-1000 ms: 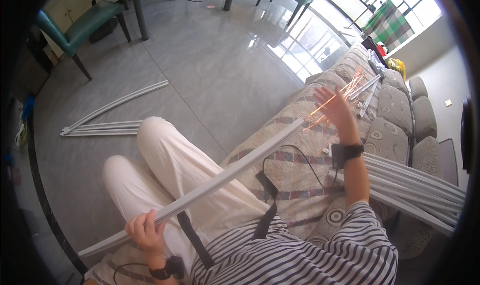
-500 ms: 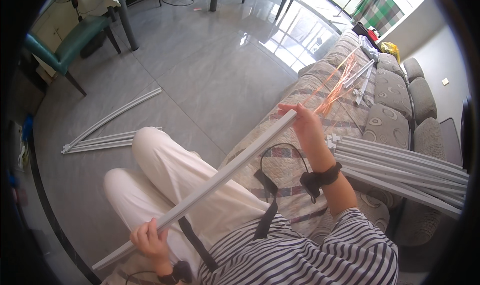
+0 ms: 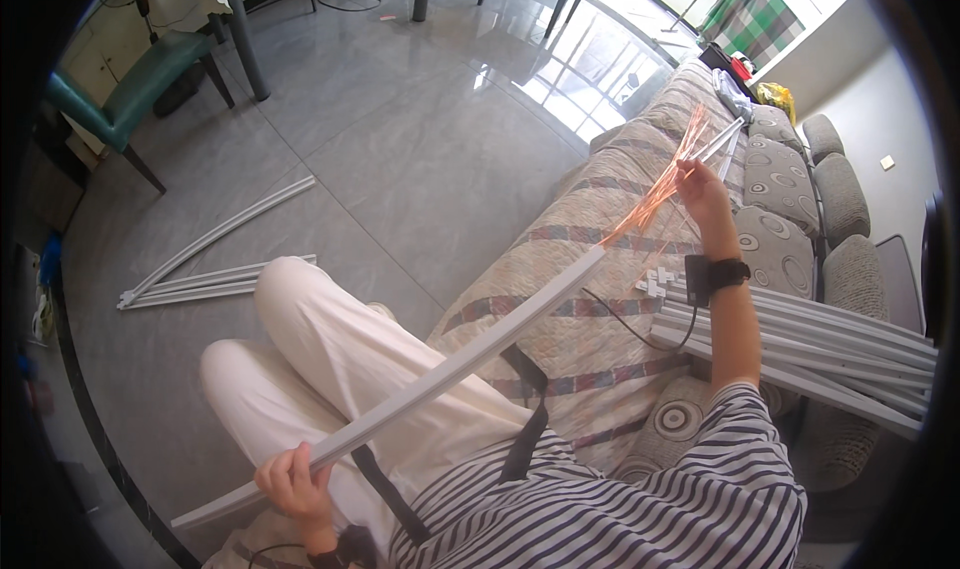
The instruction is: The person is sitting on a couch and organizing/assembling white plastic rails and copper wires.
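My left hand (image 3: 296, 484) is closed around the lower part of a long white rail (image 3: 455, 367), which slants across my lap. The rail's upper end rests on nothing I can make out and points up to the right. Beyond that end lies a bundle of thin copper-coloured strips (image 3: 650, 207) on the sofa. My right hand (image 3: 704, 191) reaches to the bundle, fingertips pinched together at its upper part. They appear to grip the strips, though how many is hidden.
White rails (image 3: 800, 339) lie stacked on the sofa (image 3: 560, 219) at my right. More white rails (image 3: 225, 239) lie on the tiled floor, ahead to the left. Short white pieces (image 3: 722, 141) sit beyond my right hand. A green chair (image 3: 150, 84) stands at the far left.
My right hand has let go of the rail's upper end and moved up and right to the copper-coloured strips. The left hand still holds the rail, which has barely shifted.
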Tool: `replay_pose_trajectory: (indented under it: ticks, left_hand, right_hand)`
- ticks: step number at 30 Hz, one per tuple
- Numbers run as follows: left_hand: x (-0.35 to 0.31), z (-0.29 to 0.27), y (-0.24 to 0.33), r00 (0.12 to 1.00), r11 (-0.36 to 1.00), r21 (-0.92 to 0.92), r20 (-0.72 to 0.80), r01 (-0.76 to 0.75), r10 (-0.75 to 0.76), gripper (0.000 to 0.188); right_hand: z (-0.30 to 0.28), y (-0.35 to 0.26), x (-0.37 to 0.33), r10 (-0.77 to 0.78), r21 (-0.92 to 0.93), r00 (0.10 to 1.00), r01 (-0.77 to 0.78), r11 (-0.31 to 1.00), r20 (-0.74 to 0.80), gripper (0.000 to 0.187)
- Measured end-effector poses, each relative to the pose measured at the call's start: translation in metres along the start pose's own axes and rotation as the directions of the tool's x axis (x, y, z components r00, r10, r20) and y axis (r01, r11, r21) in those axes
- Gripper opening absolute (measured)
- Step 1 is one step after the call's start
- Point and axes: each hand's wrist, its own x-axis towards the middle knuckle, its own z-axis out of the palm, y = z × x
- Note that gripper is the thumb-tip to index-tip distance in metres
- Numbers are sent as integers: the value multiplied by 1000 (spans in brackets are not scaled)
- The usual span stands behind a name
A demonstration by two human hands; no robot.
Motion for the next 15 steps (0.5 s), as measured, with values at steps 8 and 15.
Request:
replay_pose_trajectory:
  ticks: [8, 15]
  left_hand:
    - [1, 2, -4, 999, 1000, -16, -26, 25, -25, 45]
    - [0, 1, -10, 998, 997, 44, 19, 62, -63, 41]
  right_hand:
    - [-84, -73, 68, -115, -71, 968, 101, 992, -222, 21]
    - [-109, -82, 74, -55, -74, 922, 28, 997, -383, 36]
